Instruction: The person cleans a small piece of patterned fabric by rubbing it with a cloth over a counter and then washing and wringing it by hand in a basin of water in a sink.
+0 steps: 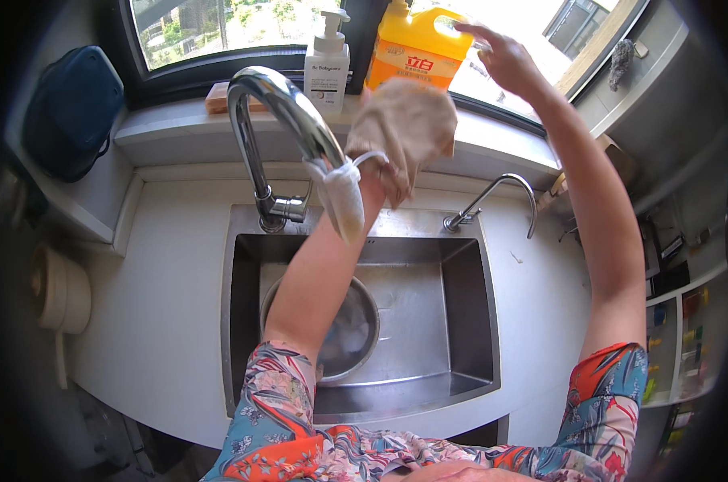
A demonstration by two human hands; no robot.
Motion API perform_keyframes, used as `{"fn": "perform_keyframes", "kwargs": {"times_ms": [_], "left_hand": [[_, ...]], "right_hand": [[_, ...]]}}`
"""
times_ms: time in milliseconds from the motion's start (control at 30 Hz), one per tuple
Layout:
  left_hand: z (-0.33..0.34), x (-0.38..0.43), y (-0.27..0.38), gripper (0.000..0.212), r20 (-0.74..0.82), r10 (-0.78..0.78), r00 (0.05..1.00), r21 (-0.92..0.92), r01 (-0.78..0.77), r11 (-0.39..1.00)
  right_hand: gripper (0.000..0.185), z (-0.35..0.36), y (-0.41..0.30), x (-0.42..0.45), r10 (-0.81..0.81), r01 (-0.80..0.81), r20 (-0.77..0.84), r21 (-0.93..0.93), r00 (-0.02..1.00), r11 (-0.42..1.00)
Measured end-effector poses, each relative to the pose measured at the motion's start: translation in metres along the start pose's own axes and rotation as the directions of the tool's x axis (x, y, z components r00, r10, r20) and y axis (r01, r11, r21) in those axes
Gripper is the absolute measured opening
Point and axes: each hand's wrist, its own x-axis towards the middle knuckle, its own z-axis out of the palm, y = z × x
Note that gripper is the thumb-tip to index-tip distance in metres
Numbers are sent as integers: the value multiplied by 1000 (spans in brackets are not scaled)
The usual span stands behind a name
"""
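A crumpled brown cloth (406, 123) covers most of my left hand (390, 172), which grips it in front of a large yellow jug (421, 42) of Liby liquid. Most of the left fingers are hidden behind the fabric. To the right of the jug, my right hand (503, 63) is raised with the index finger stretched to the jug's handle; whether it touches is hard to tell. Nothing shows in that hand. My left forearm passes over a round metal basin (373, 331) in the stainless steel sink (409, 313). Cloudy water appears to fill the basin.
A chrome faucet (279, 102) with a white cloth filter (340, 193) tied on its spout arches beside my left forearm. A smaller tap (502, 181) stands behind the sink's right corner. On the sill is a white pump bottle (327, 66). A cream lidded pot (68, 295) sits far left.
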Motion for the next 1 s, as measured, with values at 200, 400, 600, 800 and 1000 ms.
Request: {"fn": "perform_keyframes", "kwargs": {"times_ms": [200, 400, 600, 800, 1000], "left_hand": [[21, 69, 13, 53, -66, -45, 997, -185, 33, 982], [12, 100, 14, 52, -81, -20, 997, -218, 2, 976], [19, 107, 33, 52, -35, 28, 999, -209, -34, 977], [40, 81, 32, 52, 138, -38, 990, -280, 75, 957], [-20, -9, 0, 67, 182, -255, 950, -326, 303, 895]], "right_hand": [[64, 30, 29, 111, -178, 174, 12, 169, 984, 970], [61, 58, 40, 122, -276, 275, -7, -28, 961, 961], [51, 27, -34, 90, -148, 147, 88, 21, 985, 989], [47, 42, 24, 113, -199, 199, -58, 8, 978, 980], [34, 37, -28, -54, 299, -258, 34, 603, 954, 755]]}}
